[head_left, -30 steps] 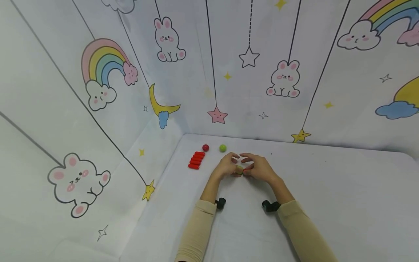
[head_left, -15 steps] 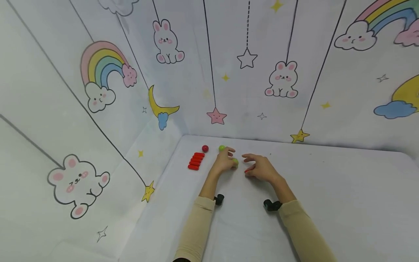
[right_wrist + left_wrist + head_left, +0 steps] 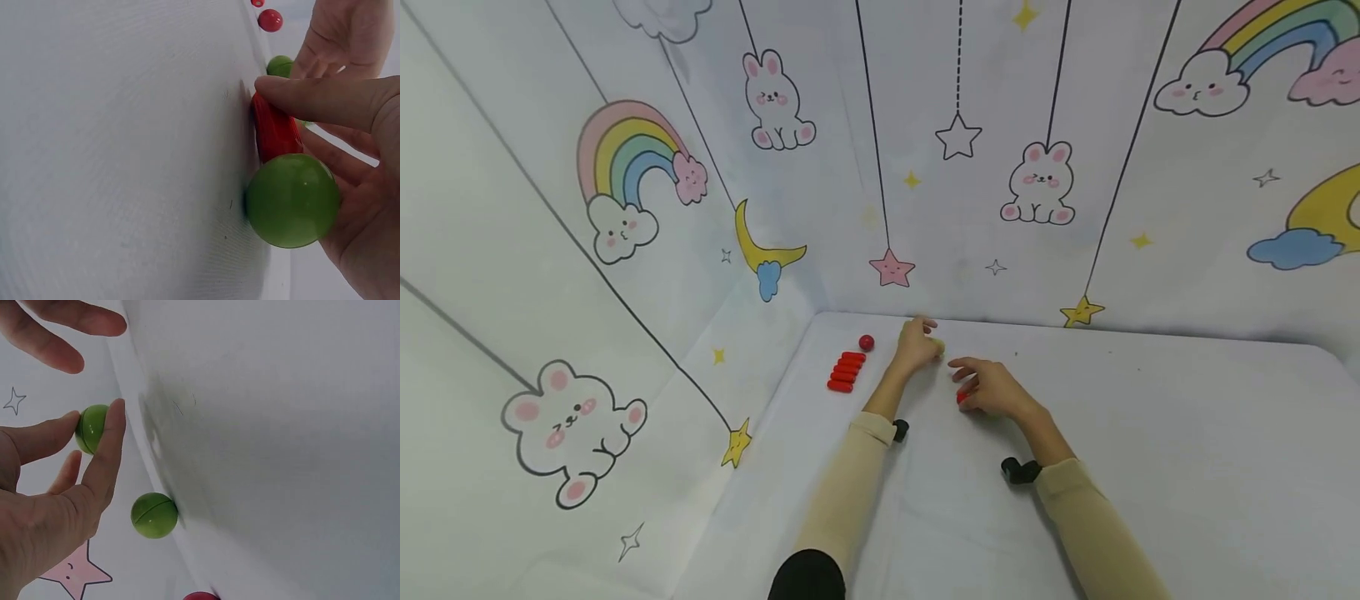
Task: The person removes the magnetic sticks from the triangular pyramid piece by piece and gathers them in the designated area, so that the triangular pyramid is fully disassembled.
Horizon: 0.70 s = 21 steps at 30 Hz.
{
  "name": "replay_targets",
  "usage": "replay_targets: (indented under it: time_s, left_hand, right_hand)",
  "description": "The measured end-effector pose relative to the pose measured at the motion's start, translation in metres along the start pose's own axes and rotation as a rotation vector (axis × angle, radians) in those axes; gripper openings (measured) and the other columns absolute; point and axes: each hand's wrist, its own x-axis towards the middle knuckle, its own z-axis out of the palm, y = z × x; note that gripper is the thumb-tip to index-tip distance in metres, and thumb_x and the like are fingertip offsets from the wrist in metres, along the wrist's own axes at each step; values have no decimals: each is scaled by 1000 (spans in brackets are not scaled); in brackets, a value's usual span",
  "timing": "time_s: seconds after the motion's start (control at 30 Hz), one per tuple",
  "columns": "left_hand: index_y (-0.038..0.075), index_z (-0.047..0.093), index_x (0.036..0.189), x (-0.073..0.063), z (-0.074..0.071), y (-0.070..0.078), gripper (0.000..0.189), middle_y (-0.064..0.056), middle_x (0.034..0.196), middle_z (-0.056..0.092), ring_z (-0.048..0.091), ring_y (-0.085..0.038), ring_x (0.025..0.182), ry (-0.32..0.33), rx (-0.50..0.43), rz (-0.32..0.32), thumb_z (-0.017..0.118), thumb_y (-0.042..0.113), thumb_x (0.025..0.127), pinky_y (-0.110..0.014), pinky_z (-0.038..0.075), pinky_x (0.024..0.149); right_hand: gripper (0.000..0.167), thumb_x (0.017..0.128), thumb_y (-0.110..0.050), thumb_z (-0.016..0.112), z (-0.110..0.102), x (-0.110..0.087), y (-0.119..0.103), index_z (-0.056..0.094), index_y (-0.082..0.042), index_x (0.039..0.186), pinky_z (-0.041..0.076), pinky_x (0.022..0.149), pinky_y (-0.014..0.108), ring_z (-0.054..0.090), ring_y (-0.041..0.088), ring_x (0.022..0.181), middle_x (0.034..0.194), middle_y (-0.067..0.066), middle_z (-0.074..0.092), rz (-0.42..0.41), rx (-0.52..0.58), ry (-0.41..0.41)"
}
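Near the back of the white table my left hand (image 3: 916,346) pinches a green ball (image 3: 92,429) between thumb and fingers, and the ball has a seam round it. A second green ball (image 3: 154,515) lies on the table beside that hand, mostly hidden behind it in the head view. My right hand (image 3: 992,390), closer to me and to the right, holds a short red rod (image 3: 275,128) low over the table. Another green ball (image 3: 292,201) touches the rod's near end in the right wrist view; whether it is joined cannot be told.
Several red rods (image 3: 846,372) lie in a row at the left of the table (image 3: 1187,467), with a red ball (image 3: 867,342) just behind them. A white printed wall (image 3: 992,242) rises along the back edge, another along the left.
My left hand has drawn away from the right hand and moved toward the back of the table with its green ball. The right hand stays almost in place, still holding the red rod.
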Motion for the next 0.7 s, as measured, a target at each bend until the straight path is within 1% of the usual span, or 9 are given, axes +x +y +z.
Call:
replay_targets:
  time_s: [0.1,0.23,0.33,0.37,0.4,0.47,0.53,0.63,0.7]
  left_hand:
    - [4,65,125,6,2,-1,48,-14,120,61,63,-24,102,16,84,25,70,0,78,-35,52,84]
    - [7,63,124,10,6,-3,40,-11,119,58,60,-23,99,30,201,63,63,3,84,-38,52,82]
    - [9,61,126,12,9,-4,37,-11,122,56,61,-24,103,31,276,72,59,3,90,-39,53,84]
    - [9,61,128,12,9,-4,37,-11,124,56,61,-24,106,27,291,67,60,2,91,-40,54,87]
    - [10,61,128,13,10,-5,37,-11,125,57,61,-24,107,28,304,66,60,2,92,-40,54,87]
    - [10,62,128,17,12,-7,37,-10,125,57,62,-23,108,28,326,62,61,3,92,-39,54,87]
    - [12,62,129,20,15,-8,38,-9,126,56,61,-22,108,18,340,45,62,4,92,-38,54,87]
    - [13,63,128,24,17,-10,37,-10,127,55,61,-22,108,6,351,35,63,4,91,-38,54,86]
    - [14,63,128,23,16,-8,37,-10,130,53,60,-22,108,-7,363,33,63,5,91,-38,54,87]
  right_hand:
    - [76,76,5,87,-1,-1,-2,57,-3,145,59,70,32,72,20,95,125,18,69,8,-1,-6]
    - [76,76,3,88,-1,-3,-4,57,-4,146,60,70,33,72,20,96,126,17,69,7,2,-22]
    - [76,76,3,87,-2,-3,-6,56,-3,146,60,70,33,72,21,96,127,17,68,1,3,-42]
    - [77,76,3,87,-3,-4,-7,56,-3,146,60,70,33,71,22,97,127,18,68,1,5,-49]
    - [78,76,3,87,-4,-4,-8,56,-3,146,60,70,34,71,23,99,128,18,68,3,8,-56]
    - [80,75,2,88,-7,-6,-11,55,-4,147,60,76,36,71,26,103,129,18,68,20,-6,-60]
    - [82,74,0,90,-12,-9,-13,54,-5,148,59,84,41,70,29,107,130,18,67,38,-41,-60]
    - [84,74,-3,92,-21,-14,-15,54,-5,149,57,93,48,69,31,112,131,18,67,72,-103,-73]
    - [83,74,-5,92,-28,-17,-16,53,-3,148,56,94,49,69,32,111,131,20,67,88,-133,-91]
